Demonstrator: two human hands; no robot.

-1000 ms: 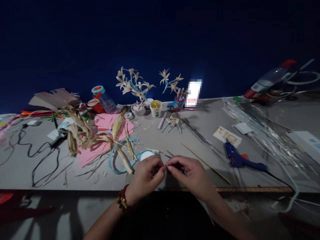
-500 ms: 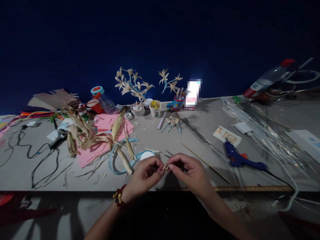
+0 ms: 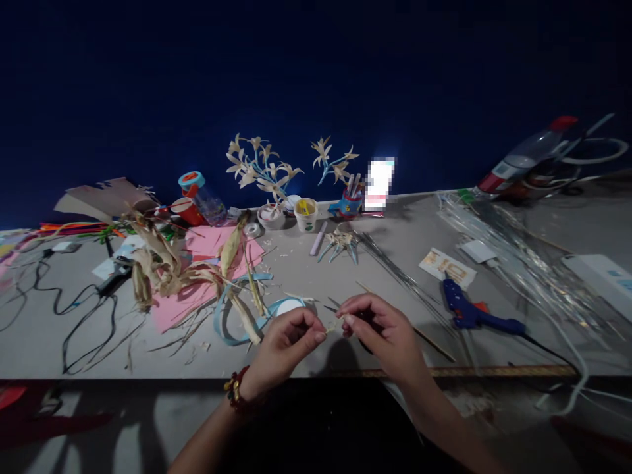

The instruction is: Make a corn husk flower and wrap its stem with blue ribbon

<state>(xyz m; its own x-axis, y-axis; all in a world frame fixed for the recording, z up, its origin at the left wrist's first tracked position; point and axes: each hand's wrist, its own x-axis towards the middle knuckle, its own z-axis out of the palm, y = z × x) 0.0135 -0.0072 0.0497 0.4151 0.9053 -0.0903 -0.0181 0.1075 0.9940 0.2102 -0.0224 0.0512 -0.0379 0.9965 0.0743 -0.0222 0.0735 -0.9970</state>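
Observation:
A thin pale strip of corn husk [image 3: 336,323] stretches between my two hands over the front of the table. My left hand [image 3: 295,339], with a beaded bracelet at the wrist, pinches one end between thumb and fingertips. The other end is pinched by my right hand [image 3: 382,332], its thumb on top. Just behind the right fingers lie dark pointed tips [image 3: 332,307], perhaps of scissors; the remainder is hidden by that hand. A thin wooden stick [image 3: 434,343] runs under the right hand. Beyond, small husk flowers with blue stems [image 3: 340,245] lie in a bunch.
A blue glue gun [image 3: 476,315] and bundled wires [image 3: 395,263] lie at right. Dried husks [image 3: 170,263], pink paper [image 3: 170,311] and a blue ribbon roll [image 3: 222,316] spread at left. Cups [image 3: 307,218] and husk flower branches [image 3: 261,164] stand at the back.
My hands have moved slightly apart, the right one going up and to the right. The looped husk piece between them is now drawn out into a thin strip.

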